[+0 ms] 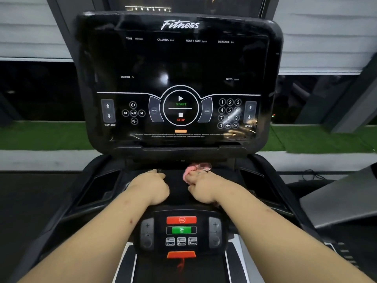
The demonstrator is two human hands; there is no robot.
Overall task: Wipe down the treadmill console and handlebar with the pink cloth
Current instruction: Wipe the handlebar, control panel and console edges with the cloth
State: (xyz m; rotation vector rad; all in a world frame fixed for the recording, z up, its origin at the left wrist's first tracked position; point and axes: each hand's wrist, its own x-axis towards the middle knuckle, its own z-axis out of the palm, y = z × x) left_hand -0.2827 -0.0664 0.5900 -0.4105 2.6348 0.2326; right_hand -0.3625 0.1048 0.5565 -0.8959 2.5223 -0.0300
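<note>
The black treadmill console point(179, 64) fills the upper middle, its dark screen printed with START, STOP and number keys. Below it is a flat black shelf point(175, 180) where both my hands lie. My right hand point(202, 186) grips the crumpled pink cloth point(193, 169), which sticks out past the fingers toward the console's base. My left hand point(151, 186) rests on the shelf beside it with fingers curled under, holding nothing visible. The lower control panel point(181, 231) on the handlebar sits between my forearms.
Recessed trays flank the shelf at left point(100, 186) and right point(257, 186). An orange safety clip point(181, 254) with a red cord hangs below the lower panel. Green turf point(40, 135) and window blinds lie beyond the machine.
</note>
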